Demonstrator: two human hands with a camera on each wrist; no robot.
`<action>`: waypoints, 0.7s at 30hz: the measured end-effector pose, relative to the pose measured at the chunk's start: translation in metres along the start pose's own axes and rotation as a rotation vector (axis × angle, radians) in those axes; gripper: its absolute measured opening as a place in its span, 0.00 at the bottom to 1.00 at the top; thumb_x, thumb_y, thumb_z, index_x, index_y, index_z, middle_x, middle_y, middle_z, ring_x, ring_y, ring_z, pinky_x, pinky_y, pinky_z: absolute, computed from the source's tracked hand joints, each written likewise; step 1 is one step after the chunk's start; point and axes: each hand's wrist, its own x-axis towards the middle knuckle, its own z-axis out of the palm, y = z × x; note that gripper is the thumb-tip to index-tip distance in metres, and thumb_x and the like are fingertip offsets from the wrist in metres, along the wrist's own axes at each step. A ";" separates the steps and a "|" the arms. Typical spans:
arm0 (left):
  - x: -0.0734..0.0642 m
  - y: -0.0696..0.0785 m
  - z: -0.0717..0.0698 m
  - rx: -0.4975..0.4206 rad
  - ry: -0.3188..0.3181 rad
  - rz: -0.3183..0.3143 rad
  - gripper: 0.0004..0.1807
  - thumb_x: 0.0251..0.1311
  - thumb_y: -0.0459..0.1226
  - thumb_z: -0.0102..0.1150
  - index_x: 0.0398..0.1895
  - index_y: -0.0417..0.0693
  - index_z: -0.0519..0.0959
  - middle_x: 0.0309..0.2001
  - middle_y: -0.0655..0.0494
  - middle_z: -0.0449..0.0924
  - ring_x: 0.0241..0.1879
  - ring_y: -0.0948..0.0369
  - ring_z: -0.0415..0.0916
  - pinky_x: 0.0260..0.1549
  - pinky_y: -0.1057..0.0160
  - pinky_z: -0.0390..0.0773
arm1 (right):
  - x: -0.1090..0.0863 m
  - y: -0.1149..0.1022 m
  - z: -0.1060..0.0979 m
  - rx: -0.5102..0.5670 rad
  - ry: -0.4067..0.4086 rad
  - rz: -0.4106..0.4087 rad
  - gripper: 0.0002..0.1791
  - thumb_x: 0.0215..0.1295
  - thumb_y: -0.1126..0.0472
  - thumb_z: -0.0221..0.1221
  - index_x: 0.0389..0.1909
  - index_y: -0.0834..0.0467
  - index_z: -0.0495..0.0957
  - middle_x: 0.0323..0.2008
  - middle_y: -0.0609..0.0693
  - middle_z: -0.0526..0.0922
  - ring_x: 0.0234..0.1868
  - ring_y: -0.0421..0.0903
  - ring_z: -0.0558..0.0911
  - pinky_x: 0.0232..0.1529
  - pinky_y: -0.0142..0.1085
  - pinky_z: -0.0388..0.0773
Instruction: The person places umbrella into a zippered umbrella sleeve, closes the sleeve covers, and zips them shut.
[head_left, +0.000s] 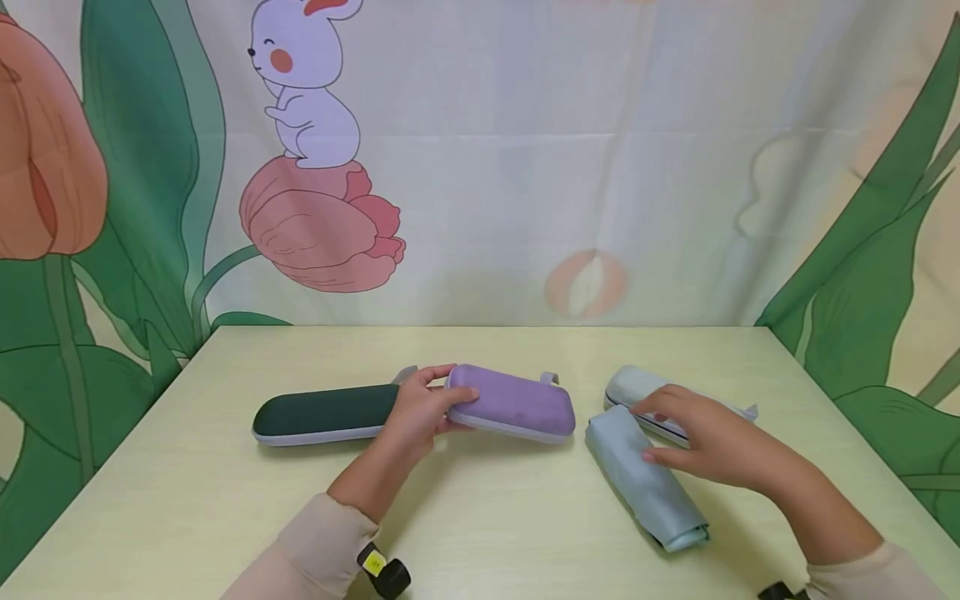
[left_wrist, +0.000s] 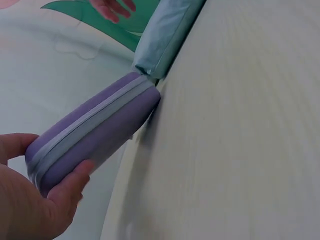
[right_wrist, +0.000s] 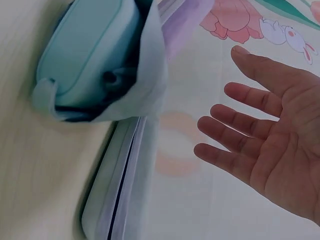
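My left hand (head_left: 420,404) grips the left end of a purple zip case (head_left: 513,404), thumb on top and fingers around the end. In the left wrist view the purple case (left_wrist: 100,120) is tilted, its far end close to the tabletop. A dark green zip case (head_left: 326,412) lies left of that hand, its right end partly hidden. My right hand (head_left: 705,437) hovers over a light blue folded compact umbrella (head_left: 645,479); in the right wrist view its fingers (right_wrist: 235,135) are spread and hold nothing. The umbrella's teal handle end (right_wrist: 85,50) shows there.
Behind the umbrella lies a pale grey zip case (head_left: 630,383), partly covered by the right hand. All stand on a light wooden table (head_left: 187,500). A curtain printed with a rabbit and flowers (head_left: 480,167) hangs along the table's back edge.
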 end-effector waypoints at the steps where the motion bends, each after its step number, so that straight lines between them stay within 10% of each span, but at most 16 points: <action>1: 0.001 0.000 0.000 0.038 0.003 0.001 0.32 0.57 0.27 0.64 0.65 0.36 0.65 0.55 0.35 0.73 0.48 0.46 0.78 0.39 0.48 0.82 | -0.001 0.001 0.000 -0.003 0.002 0.000 0.25 0.58 0.53 0.69 0.53 0.60 0.77 0.49 0.47 0.78 0.45 0.44 0.78 0.46 0.41 0.78; 12: 0.007 0.004 -0.002 0.861 0.020 0.151 0.31 0.59 0.37 0.64 0.65 0.34 0.69 0.58 0.37 0.75 0.53 0.48 0.76 0.47 0.53 0.79 | -0.010 0.010 0.007 -0.015 -0.014 0.011 0.24 0.58 0.51 0.69 0.52 0.60 0.78 0.49 0.47 0.79 0.48 0.46 0.78 0.48 0.44 0.77; 21: 0.003 0.004 0.004 1.208 -0.028 0.373 0.23 0.56 0.38 0.67 0.53 0.35 0.79 0.48 0.43 0.80 0.50 0.49 0.76 0.52 0.51 0.75 | -0.014 0.005 0.017 -0.004 -0.016 0.164 0.23 0.57 0.54 0.69 0.49 0.63 0.79 0.47 0.52 0.81 0.46 0.51 0.80 0.45 0.47 0.77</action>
